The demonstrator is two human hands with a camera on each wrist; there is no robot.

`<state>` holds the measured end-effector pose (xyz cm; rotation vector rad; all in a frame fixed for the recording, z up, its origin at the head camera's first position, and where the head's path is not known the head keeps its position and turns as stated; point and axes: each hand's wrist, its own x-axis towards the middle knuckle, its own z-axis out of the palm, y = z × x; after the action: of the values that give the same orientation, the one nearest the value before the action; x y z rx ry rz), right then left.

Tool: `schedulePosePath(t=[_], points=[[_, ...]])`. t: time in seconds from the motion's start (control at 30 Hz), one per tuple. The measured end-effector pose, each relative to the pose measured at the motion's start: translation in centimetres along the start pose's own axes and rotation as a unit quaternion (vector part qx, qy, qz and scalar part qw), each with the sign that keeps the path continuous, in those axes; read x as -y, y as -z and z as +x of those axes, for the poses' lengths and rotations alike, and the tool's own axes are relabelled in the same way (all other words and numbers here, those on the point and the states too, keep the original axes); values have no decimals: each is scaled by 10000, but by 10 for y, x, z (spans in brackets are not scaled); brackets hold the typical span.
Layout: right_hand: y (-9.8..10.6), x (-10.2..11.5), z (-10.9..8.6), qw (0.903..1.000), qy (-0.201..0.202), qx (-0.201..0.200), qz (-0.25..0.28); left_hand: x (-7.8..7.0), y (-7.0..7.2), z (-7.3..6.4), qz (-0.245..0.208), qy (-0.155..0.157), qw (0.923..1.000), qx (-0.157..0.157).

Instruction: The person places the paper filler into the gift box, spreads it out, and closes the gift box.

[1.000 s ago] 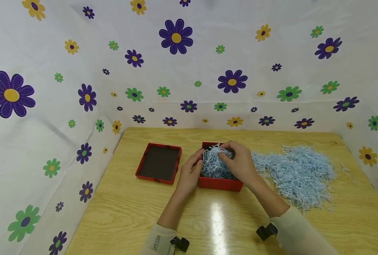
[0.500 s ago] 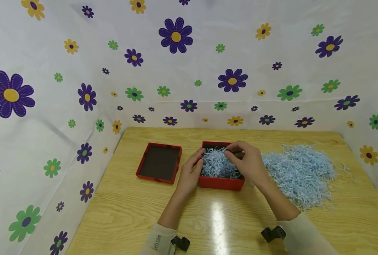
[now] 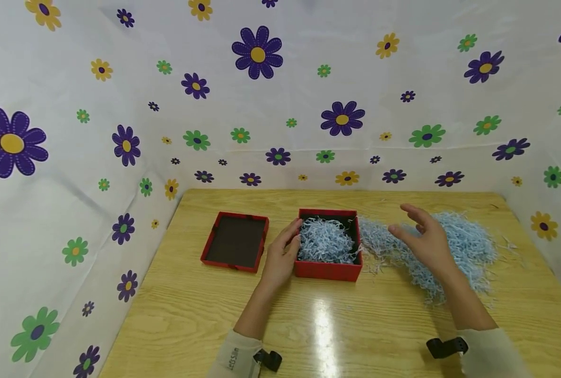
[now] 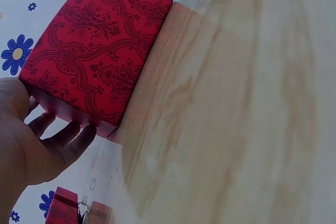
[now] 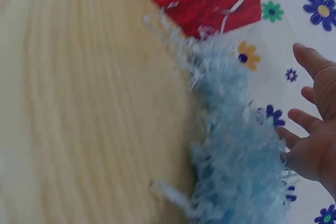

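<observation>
Right-hand grip (image 3: 425,240): thumb and fingers spread apart, nothing visible between them. Fingertips point to the upper left of the frame. It sits over the heap of pale-blue shredded paper (image 3: 471,247), right of centre; whether it touches the strands, cannot tell.

Key relation (judged): heap lies under and around the right-hand grip, which is much the nearer hand to it. Heap's long axis runs roughly left-right, its thin end reaching the right wall of the red box (image 3: 328,272), centre frame. So the box lies left of this grip, well apart.

Left-hand grip (image 3: 280,257): fingers extended, resting against the box's left wall, not wrapped round it. Box upright, topless, black-lined; shredded-paper fill (image 3: 325,242) inside, a dark gap showing along its right and far walls.

Further left: matching lid (image 3: 240,241), dark inside facing up, flat on the wood-grain counter (image 3: 176,320).
</observation>
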<state>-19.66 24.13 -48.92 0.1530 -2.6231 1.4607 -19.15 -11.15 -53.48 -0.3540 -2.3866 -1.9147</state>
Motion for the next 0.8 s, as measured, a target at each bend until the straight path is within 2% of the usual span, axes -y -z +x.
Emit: schedulePosePath(t=[0.17, 0.3, 0.47, 0.67, 0.8], points=[[-3, -17, -3, 9973, 46, 401, -616, 1, 2, 1, 0, -6, 10000, -28], [-16, -21, -3, 9910, 541, 502, -1120, -1, 4, 1, -24, 42, 10000, 1], [-33, -24, -1, 9821, 1083, 618, -1411, 0, 4, 0, -55, 16, 9999, -92], [-39, -34, -4, 9777, 1127, 673, -1642, 0, 1, 0, 49, -107, 9999, -65], [-39, -40, -7, 9766, 1136, 393, -1781, -1, 0, 0, 153, -92, 9998, -22]])
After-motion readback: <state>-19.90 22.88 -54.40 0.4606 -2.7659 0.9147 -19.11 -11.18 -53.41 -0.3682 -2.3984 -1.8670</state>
